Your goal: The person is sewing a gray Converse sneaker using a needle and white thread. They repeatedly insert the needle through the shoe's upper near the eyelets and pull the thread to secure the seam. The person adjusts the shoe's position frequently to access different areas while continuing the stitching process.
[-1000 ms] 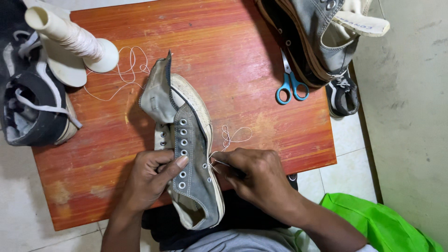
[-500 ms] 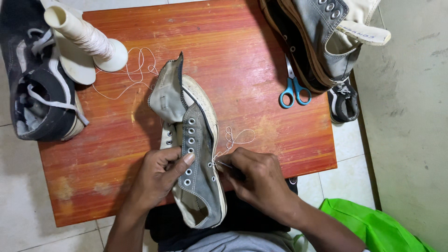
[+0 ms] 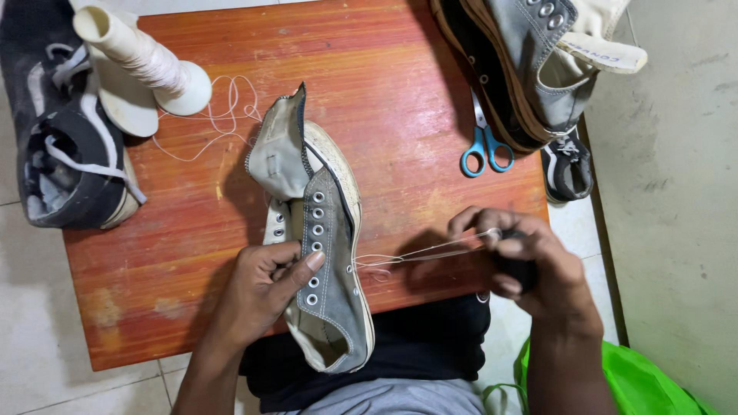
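- Right hand (image 3: 526, 265) has moved out toward the right of the frame, away from the grey sneaker (image 3: 323, 253); fingers pinched on the white thread (image 3: 419, 253), now drawn taut from the sole edge.
- Judgement: a stitch is being pulled tight.
- Left hand (image 3: 269, 288) stays at lower centre, fingers clamped on the sneaker's eyelet panel, on the wooden table (image 3: 415, 84).

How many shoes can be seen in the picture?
4: grey canvas sneaker held at table centre, dark sneaker at left edge, grey sneaker top right, small black shoe beneath it, partly hidden.
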